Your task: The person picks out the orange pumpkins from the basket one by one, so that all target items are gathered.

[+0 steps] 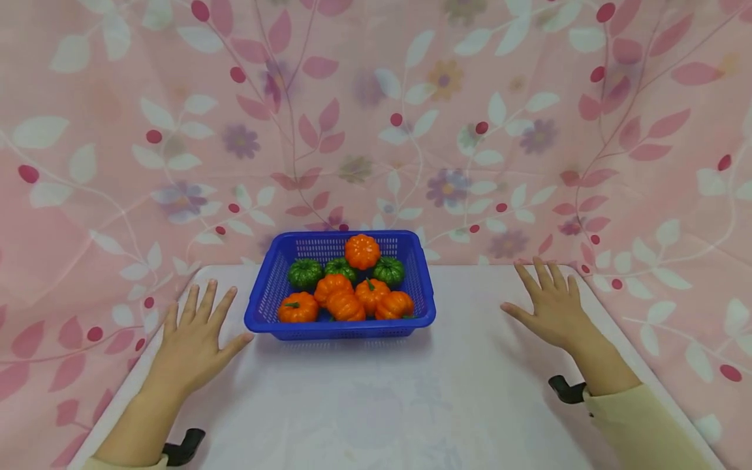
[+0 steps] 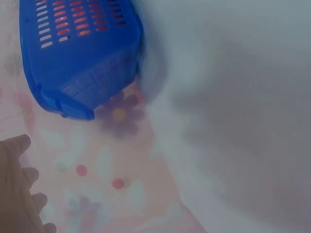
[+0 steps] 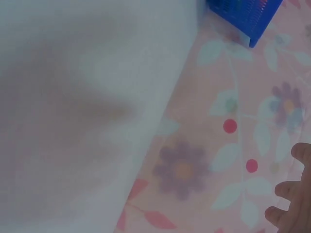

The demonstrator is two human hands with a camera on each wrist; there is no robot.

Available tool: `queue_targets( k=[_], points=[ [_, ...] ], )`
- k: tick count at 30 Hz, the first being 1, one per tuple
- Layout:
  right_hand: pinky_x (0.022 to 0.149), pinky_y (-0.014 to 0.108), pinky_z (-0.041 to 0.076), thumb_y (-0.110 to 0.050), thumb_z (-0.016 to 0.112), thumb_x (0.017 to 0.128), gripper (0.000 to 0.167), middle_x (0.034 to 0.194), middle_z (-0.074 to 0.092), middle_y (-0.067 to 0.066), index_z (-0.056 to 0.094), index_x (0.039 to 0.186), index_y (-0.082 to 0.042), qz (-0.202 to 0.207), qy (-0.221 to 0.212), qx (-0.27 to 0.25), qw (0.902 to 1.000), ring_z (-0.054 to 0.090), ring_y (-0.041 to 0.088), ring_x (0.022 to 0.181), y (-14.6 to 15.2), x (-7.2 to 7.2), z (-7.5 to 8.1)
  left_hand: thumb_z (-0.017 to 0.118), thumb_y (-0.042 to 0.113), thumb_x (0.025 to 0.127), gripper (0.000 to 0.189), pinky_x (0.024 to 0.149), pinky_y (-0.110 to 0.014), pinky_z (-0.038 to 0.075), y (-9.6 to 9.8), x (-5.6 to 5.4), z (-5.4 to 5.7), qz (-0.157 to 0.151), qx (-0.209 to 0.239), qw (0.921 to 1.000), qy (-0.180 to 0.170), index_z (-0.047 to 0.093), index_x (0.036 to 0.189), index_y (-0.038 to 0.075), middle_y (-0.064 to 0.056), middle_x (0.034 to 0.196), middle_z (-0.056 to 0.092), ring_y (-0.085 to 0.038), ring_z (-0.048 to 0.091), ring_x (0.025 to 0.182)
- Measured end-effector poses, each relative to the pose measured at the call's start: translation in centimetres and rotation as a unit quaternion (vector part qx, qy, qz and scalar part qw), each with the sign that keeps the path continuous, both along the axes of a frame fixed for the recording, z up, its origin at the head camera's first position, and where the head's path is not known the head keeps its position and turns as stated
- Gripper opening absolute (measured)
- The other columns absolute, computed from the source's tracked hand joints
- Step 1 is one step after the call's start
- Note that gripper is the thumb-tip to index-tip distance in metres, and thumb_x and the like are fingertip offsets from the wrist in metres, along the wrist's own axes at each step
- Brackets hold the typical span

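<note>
A blue plastic basket (image 1: pixel 339 331) stands toward the back of the table, left of its middle. Inside lie several small orange pumpkins (image 1: pixel 298 307) in front and 3 dark green ones (image 1: pixel 305 273) behind. One more orange pumpkin (image 1: pixel 361 252) sits higher at the back, on or against the green ones. My left hand (image 1: pixel 194 346) is spread with straight fingers just left of the basket, its thumb near the basket's front left corner. Far to the basket's right, my right hand (image 1: pixel 549 311) is spread too, fingers straight, holding nothing. The left wrist view shows the basket's slotted side (image 2: pixel 82 48) beyond the fingers.
A white cloth covers the table (image 1: pixel 352 405). Pink floral fabric (image 1: pixel 376 130) hangs behind and down both sides. Black wrist mounts (image 1: pixel 185 447) show below both hands.
</note>
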State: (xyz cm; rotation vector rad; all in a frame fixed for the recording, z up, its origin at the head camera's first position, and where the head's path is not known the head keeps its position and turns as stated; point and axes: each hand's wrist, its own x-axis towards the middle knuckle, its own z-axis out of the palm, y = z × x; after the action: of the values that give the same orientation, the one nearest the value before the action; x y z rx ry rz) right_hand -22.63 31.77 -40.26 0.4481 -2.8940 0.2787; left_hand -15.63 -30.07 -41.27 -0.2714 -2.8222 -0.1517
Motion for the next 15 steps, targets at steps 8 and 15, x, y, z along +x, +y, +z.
queue_targets(
  k=[8, 15],
  points=[
    [0.109, 0.078, 0.008, -0.054, 0.060, 0.095, 0.085, 0.162, 0.013, 0.029, 0.024, 0.159, -0.011, 0.041, 0.022, -0.045, 0.9979, 0.010, 0.052, 0.146, -2.3, -0.4, -0.2, 0.050, 0.062, 0.096, 0.087, 0.119, -0.056, -0.014, 1.4, -1.0, -0.5, -0.021, 0.038, 0.9990, 0.011, 0.018, 0.161, 0.014, -0.024, 0.165, 0.007, -0.041, -0.005, 0.152],
    [0.110, 0.076, 0.012, -0.050, 0.063, 0.094, 0.082, 0.161, 0.016, 0.029, 0.027, 0.159, -0.014, 0.073, 0.042, -0.072, 0.9938, 0.012, 0.054, 0.146, -4.4, -0.9, -0.3, 0.054, 0.059, 0.096, 0.087, 0.121, -0.057, -0.005, 2.2, -2.0, -1.4, -0.040, 0.085, 0.9955, 0.015, 0.022, 0.160, 0.010, -0.024, 0.165, 0.011, -0.045, 0.009, 0.150]
  ],
)
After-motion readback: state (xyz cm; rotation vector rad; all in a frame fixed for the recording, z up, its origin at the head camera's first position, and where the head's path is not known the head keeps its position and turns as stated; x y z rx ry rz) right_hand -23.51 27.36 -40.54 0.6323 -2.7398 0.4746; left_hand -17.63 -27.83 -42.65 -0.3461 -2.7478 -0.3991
